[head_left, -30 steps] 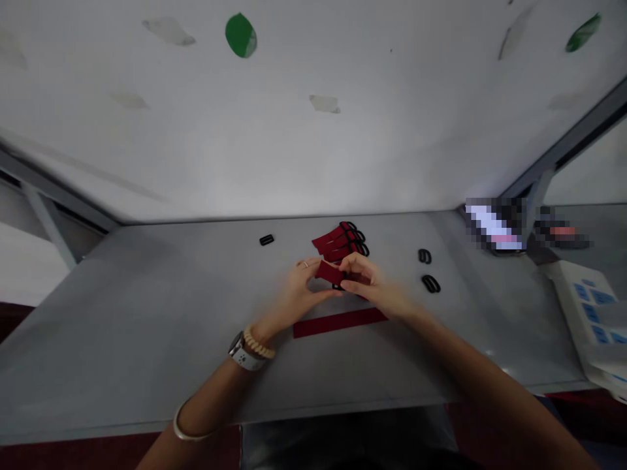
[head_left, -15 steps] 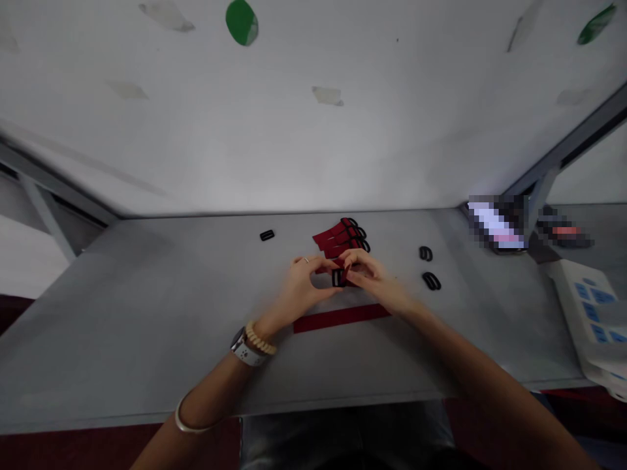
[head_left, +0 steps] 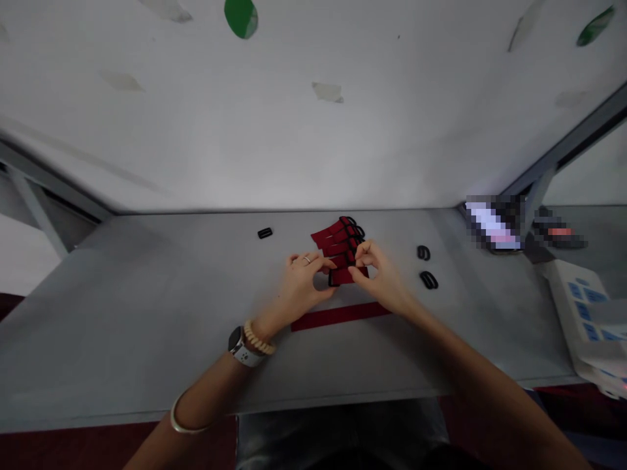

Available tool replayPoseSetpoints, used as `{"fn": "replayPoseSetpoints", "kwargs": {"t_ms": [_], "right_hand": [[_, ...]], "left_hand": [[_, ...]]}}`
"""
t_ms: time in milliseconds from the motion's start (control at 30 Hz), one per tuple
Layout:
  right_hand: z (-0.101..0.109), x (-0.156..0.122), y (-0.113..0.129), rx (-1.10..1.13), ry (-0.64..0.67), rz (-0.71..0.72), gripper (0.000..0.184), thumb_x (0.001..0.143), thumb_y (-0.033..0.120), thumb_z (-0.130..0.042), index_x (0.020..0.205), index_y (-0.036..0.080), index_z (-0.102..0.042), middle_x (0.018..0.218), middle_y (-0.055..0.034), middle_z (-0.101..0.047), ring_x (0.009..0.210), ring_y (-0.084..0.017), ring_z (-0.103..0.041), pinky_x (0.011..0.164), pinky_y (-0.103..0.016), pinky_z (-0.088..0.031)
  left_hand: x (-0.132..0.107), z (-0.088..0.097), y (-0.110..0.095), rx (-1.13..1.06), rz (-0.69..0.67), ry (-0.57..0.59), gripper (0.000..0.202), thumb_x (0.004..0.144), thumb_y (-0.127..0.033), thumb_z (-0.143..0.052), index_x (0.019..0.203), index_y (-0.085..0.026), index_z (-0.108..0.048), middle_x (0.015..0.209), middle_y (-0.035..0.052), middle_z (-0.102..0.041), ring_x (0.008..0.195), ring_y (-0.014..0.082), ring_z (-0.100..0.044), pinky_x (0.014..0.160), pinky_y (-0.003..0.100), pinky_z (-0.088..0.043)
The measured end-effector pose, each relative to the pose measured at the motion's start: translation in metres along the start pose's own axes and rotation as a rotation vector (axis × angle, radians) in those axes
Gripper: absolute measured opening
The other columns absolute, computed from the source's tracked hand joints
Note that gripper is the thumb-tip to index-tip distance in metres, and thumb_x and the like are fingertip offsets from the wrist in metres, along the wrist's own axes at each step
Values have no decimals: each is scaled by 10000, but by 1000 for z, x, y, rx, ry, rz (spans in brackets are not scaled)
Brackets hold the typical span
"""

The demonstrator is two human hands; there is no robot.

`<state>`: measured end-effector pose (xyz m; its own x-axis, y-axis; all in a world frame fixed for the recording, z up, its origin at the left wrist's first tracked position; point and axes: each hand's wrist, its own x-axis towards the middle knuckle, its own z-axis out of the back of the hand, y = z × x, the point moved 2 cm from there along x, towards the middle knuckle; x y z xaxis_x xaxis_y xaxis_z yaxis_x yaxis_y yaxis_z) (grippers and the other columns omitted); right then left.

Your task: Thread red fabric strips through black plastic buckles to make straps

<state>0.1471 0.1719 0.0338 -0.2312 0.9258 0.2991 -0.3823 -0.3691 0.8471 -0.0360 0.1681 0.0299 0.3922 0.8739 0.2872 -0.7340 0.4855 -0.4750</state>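
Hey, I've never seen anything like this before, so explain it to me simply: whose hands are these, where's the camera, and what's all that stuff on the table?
There's no machine at work here, just a person's two bare hands. The camera is worn on their head, looking forward and down, so you see roughly what they see.

The left hand holds a small black buckle between thumb and fingers. The right hand pinches the short red strap at that buckle.

On the grey table, a long red strip lies nearer the person. Beyond the hands is a cluster of red straps with black buckles. A loose black slider sits to the left, and two curved buckles to the right.
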Motion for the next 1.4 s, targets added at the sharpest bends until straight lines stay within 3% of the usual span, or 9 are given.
{"fn": "replayPoseSetpoints", "kwargs": {"t_ms": [200, 333, 467, 633, 733, 867, 1200, 1267, 1400], "right_hand": [[-16, -4, -2, -89, 2, 65, 167, 808, 239, -557, 896, 251, -417, 705, 21, -539, 769, -205, -568, 846, -416, -430], [-29, -10, -3, -203, -18, 142, 234, 878, 275, -508, 1100, 212, -476, 1009, -99, -582, 971, -258, -543, 872, -454, -445], [-38, -15, 2, -394, -5, 263, 473, 910, 375, -507, 1342, 220, -394, 1324, -151, -462, 1289, -344, -359, 1085, -591, -278], [-42, -19, 11, -115, -37, 395, 517, 982, 494, -344, 1433, 261, -246, 1439, -143, -341, 1404, -304, -256, 1151, -564, -251], [-34, -13, 7, 174, 33, 251, 509, 1001, 525, -245, 1440, 274, -187, 1379, -140, -409, 1301, -249, -428, 1071, -478, -396], [-17, -1, -9, 310, 290, -60, 385, 987, 478, -378, 1300, 254, -386, 986, -51, -587, 946, -202, -582, 857, -377, -475], [12, 15, -33, 373, 281, -142, 298, 905, 326, -561, 1143, 276, -387, 833, 30, -609, 772, -149, -555, 724, -304, -412], [24, 16, -33, 304, 277, -188, 287, 887, 345, -585, 1119, 266, -436, 797, 38, -598, 732, -145, -539, 697, -301, -399], [40, 17, -33, 197, 343, -228, 278, 845, 318, -628, 1086, 251, -509, 775, 40, -594, 734, -147, -540, 706, -306, -401]], "left_hand": [[-1, -5, -7, 79, -56, -2, 210, 725, -240, -727, 912, -212, -636, 883, 21, -684, 917, 243, -609, 899, 427, -355], [-3, -11, -11, 58, -108, -40, 224, 716, -192, -704, 923, -210, -621, 944, 32, -693, 954, 249, -585, 897, 430, -367], [-6, -13, -12, 59, -144, -116, 206, 751, -225, -684, 943, -212, -612, 1011, 58, -704, 987, 271, -559, 923, 463, -358], [-9, -12, -19, 14, -188, -135, 199, 794, -192, -636, 985, -242, -615, 1027, 51, -702, 1000, 267, -552, 938, 474, -344], [-9, -4, -21, -52, -187, -190, 174, 789, -278, -716, 937, -238, -633, 881, 27, -685, 956, 253, -547, 902, 447, -346], [-3, 11, -9, -110, -72, -236, 290, 754, -378, -794, 968, -230, -664, 772, -3, -638, 888, 222, -529, 829, 377, -343], [6, 21, 15, -39, 82, -195, 271, 762, -366, -795, 973, -242, -679, 785, -13, -654, 968, 235, -535, 891, 395, -295], [6, 24, 20, -25, 122, -130, 274, 759, -346, -795, 982, -241, -676, 820, -11, -664, 978, 235, -537, 894, 400, -295], [6, 26, 30, 21, 111, 202, 261, 738, -331, -787, 936, -218, -660, 842, -12, -664, 925, 230, -561, 895, 428, -299]]}}
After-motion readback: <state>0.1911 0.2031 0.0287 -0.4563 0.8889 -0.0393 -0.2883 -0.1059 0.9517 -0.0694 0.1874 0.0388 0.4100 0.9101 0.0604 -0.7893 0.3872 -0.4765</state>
